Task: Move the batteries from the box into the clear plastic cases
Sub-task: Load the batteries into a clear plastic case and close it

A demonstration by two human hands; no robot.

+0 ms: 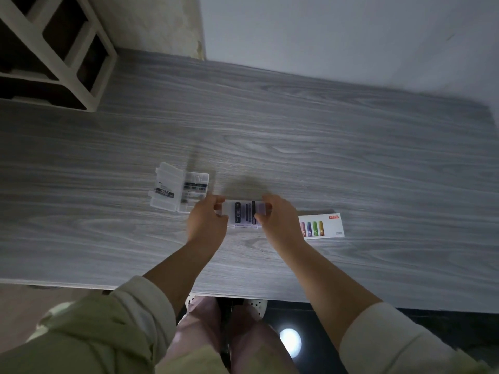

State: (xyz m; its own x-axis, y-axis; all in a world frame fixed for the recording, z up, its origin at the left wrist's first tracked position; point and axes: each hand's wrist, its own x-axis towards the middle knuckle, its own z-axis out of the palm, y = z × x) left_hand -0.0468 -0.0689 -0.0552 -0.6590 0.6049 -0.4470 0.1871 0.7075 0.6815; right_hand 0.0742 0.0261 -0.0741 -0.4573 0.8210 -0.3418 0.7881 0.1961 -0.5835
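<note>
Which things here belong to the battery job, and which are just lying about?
Job: held case, gripped by left hand and right hand; open case; box.
Lying about: shelf; floor lamp.

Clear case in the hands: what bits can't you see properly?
- Head view, clear case: its ends hide under the left hand and right hand.
- Head view, its batteries: blurred and dim, count unclear.
- Head view, white box: its walls hide whatever is inside.
</note>
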